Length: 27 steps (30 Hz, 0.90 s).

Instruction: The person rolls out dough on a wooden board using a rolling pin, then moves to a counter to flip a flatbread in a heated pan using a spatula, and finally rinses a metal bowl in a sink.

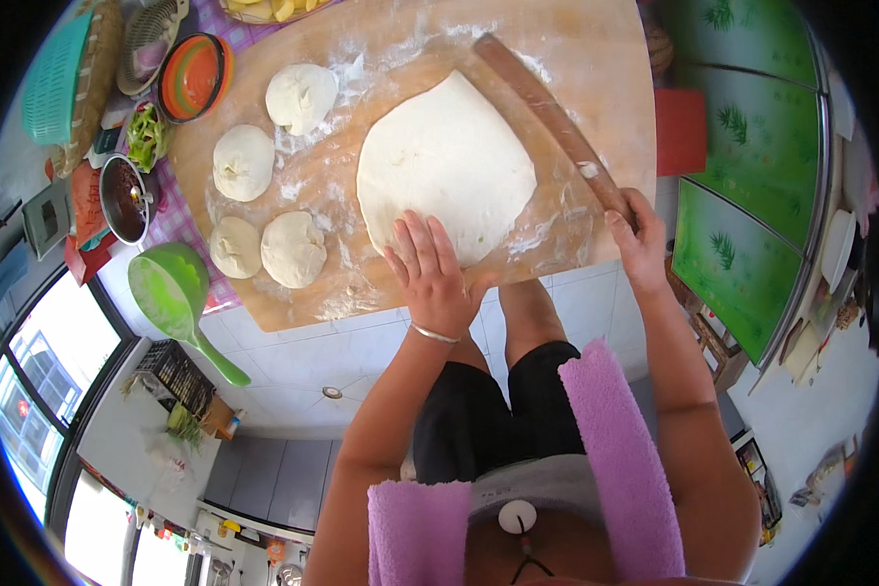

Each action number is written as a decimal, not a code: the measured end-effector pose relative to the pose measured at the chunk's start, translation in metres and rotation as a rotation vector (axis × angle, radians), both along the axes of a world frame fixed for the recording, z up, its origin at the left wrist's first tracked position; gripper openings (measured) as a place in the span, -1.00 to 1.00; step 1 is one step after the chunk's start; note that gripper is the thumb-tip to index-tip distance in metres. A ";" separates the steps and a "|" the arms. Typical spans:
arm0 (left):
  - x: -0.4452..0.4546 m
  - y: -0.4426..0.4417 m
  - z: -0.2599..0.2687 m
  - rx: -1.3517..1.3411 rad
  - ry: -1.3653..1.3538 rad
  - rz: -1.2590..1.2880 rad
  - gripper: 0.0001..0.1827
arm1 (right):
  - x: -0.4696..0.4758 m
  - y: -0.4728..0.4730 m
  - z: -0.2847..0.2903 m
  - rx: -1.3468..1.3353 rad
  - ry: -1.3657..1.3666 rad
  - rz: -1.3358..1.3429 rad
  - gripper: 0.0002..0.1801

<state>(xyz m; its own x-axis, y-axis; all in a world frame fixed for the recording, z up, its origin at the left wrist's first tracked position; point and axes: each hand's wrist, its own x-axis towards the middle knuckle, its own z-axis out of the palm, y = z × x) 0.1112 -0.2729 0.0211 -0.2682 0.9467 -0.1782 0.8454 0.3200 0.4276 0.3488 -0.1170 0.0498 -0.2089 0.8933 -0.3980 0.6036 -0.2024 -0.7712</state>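
A large flattened sheet of dough (447, 161) lies on a floured wooden board (366, 300). My left hand (434, 282) rests palm down on its lower edge, fingers slightly apart, gripping nothing. My right hand (641, 238) grips one end of a wooden rolling pin (549, 117), which slants up and to the left beside the dough sheet, with some dough or flour stuck on it. Several dough lumps sit left of the sheet, among them an upper one (302, 99), a middle one (243, 162) and two lower ones (294, 250) (235, 247).
Left of the board are a green plastic ladle (168, 282), a metal bowl of dark filling (126, 199), sliced green peppers (146, 138), an orange bowl (193, 78) and a teal basket (57, 80). A red box (680, 132) and green-fronted cabinet (754, 146) stand at right.
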 end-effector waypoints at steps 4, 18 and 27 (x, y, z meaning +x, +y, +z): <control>-0.016 0.037 -0.010 0.031 0.075 0.105 0.17 | 0.005 0.005 -0.002 0.018 -0.103 -0.111 -0.70; -0.080 0.092 -0.019 0.065 0.204 -0.056 0.13 | 0.010 0.005 -0.013 0.457 -0.363 0.062 -0.69; -0.088 0.114 -0.015 0.266 0.197 -0.027 -0.12 | 0.008 0.002 -0.022 0.425 -0.494 0.120 -0.57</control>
